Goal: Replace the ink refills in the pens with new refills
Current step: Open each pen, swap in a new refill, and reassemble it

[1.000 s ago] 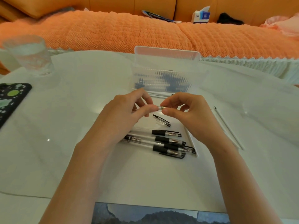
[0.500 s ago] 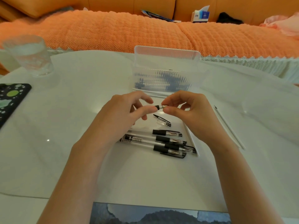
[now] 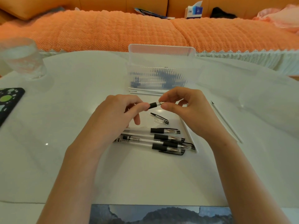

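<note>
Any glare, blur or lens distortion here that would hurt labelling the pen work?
Head view: soft even light, faint shadows; one small glare spot on the table; wide-angle bowing at the edges softens the glass; the pen between left hand and right hand is sharp.

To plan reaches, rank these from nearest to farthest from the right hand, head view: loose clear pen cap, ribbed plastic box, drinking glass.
1. Loose clear pen cap with black clip, lying close beside the right hand.
2. Clear ribbed plastic box, farther back, straight ahead.
3. Clear drinking glass, far off to the left rear.
</note>
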Demonstrator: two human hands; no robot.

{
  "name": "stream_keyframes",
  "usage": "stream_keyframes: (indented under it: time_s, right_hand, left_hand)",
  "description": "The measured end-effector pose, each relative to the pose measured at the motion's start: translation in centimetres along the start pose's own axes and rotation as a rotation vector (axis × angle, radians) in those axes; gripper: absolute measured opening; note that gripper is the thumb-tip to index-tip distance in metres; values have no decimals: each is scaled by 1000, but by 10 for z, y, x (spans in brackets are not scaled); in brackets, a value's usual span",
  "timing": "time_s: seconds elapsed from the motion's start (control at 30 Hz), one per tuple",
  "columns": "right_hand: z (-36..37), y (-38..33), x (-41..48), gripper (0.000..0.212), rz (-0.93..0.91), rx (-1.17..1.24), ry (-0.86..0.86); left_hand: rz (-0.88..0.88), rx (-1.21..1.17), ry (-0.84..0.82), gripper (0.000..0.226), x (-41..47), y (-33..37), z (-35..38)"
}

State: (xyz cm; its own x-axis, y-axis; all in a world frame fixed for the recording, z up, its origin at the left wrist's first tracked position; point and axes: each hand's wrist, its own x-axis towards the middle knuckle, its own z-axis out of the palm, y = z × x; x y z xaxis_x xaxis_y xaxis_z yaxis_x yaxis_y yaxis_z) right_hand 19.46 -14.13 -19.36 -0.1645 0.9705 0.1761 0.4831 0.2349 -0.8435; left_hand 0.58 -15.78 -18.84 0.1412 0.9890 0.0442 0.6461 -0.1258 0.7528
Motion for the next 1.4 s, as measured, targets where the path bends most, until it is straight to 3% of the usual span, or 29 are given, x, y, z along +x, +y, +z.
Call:
stream_keyframes:
  time_s: [0.07, 0.17, 0.33, 0.47, 0.67, 1.0, 1.4]
  right_hand:
    - [0, 0, 0, 9, 6, 2, 0]
    - [0, 1, 0, 8, 6, 4, 3]
    - [-3, 0, 0, 9, -1, 1, 7]
    - [-5, 2, 1, 10, 1, -4, 23]
    - [-9, 9, 2, 4, 45, -78, 91]
    - [6, 8, -1, 13, 62, -413, -109]
    - [2, 6, 0, 9, 86, -145, -1]
  left_hand:
    - [12, -22, 3, 12, 1, 1, 0]
    - [19, -25, 20, 24, 1, 2, -1]
    - [26, 14, 26, 6, 2, 2, 1]
    - [2, 25, 16, 19, 2, 0, -1]
    - [-15, 16, 44, 18, 1, -6, -3]
    - [-6, -17, 64, 12, 2, -3, 0]
    - [6, -1, 44, 11, 1, 1, 2]
